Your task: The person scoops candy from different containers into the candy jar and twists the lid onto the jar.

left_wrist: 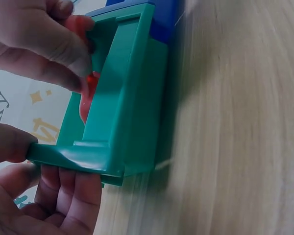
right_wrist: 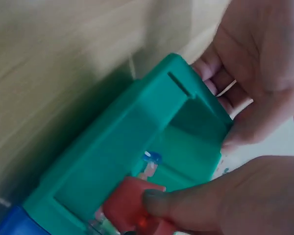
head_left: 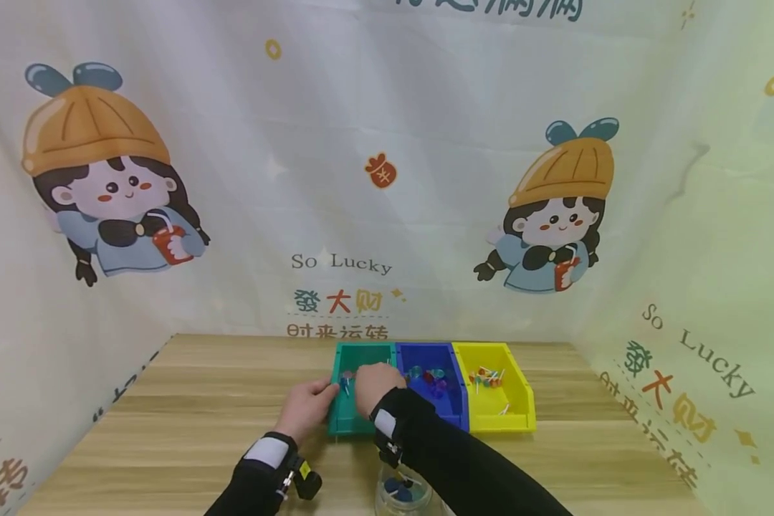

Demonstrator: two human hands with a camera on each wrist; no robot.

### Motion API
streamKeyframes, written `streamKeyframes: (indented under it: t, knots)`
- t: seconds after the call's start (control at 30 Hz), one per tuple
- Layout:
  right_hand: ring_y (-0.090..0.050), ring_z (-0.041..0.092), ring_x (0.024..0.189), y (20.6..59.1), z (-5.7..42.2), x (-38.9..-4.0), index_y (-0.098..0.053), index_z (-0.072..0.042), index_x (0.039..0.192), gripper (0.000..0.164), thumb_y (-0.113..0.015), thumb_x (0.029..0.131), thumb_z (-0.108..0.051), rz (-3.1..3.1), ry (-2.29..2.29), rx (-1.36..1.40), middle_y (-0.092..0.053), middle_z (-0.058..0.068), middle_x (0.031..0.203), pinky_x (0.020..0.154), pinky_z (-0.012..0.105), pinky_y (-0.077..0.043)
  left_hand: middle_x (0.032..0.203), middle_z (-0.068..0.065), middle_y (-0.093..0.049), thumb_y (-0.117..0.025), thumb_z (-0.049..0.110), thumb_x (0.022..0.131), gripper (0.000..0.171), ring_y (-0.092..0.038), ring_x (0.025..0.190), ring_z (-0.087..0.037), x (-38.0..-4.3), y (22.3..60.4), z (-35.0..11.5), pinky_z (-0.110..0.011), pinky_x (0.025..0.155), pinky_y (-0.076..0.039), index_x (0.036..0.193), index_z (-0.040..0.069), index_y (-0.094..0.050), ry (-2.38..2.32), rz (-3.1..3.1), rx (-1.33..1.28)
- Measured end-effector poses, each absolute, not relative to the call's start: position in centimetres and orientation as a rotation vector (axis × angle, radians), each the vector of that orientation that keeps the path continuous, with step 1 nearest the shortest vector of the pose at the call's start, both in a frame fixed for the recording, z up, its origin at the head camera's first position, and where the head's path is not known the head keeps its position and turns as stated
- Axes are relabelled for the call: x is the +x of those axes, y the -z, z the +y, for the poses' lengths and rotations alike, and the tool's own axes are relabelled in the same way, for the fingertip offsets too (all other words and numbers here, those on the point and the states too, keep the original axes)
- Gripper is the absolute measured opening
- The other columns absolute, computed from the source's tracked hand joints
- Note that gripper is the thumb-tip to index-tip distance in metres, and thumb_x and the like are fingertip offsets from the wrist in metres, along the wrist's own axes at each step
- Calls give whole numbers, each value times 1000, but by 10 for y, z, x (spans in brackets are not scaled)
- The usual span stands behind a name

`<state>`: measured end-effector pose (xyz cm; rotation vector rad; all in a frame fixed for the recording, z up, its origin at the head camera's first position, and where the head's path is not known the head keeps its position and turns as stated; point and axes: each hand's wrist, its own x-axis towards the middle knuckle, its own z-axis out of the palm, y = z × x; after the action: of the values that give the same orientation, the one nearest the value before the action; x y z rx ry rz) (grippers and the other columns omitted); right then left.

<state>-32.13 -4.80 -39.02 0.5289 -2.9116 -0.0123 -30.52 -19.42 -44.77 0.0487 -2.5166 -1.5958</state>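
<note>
My left hand (head_left: 304, 410) grips the near-left rim of the green bin (left_wrist: 122, 98), thumb on the inside and fingers curled under the outside. Reaching into that bin, my right hand (head_left: 377, 387) holds a smooth red plastic piece (right_wrist: 130, 203) with the thumb pressed on it; the piece is curved in the left wrist view (left_wrist: 88, 98), and I cannot tell its kind. Beneath it in the bin lie small coloured pieces, among them a blue one (right_wrist: 152, 156) and pink ones with white sticks. My right hand hides part of the bin's inside in the head view.
A blue bin (head_left: 454, 408) and a yellow bin (head_left: 522, 401) adjoin the green one, each holding several small stick-ended coloured pieces. Close to me, below my right forearm, stands a clear jar (head_left: 403, 505) with dark blue round pieces inside. A printed cloth (head_left: 426, 236) hangs behind the wooden table (head_left: 219, 394).
</note>
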Motion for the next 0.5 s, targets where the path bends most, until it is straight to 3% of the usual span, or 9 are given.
streamKeyframes:
  t: [0.13,0.23,0.37,0.5]
  knots:
    - [-76,21,76,390,-51,-328,-82,-10,89,14,-78,98,-19,-2977,24,518,-81,7,87,69,35,-65,139,-30,-71,-58,17,112,41,-73,121,-36,-305,449,-194,-52,97,-64,145,-5,-65,1604,-2514,47]
    - [-70,18,72,415,-55,-367,-78,-13,82,18,-81,96,-25,-3033,60,570,-77,3,82,66,34,-62,139,-30,-71,-58,17,112,41,-73,122,-35,-304,449,-195,-52,97,-64,145,-6,-65,1606,-2513,43]
    - [-66,20,73,425,-57,-392,-76,-14,82,16,-80,93,-23,-3083,33,591,-74,3,84,65,34,-58,141,-30,-70,-58,19,112,42,-73,123,-36,-303,447,-196,-52,98,-64,147,-5,-64,1614,-2523,53]
    - [-72,24,79,430,-61,-404,-80,-11,89,15,-79,96,-23,-3062,-3,518,-80,7,92,68,37,-63,142,-30,-69,-57,20,113,43,-72,126,-39,-304,444,-196,-55,101,-63,148,-4,-63,1619,-2539,65]
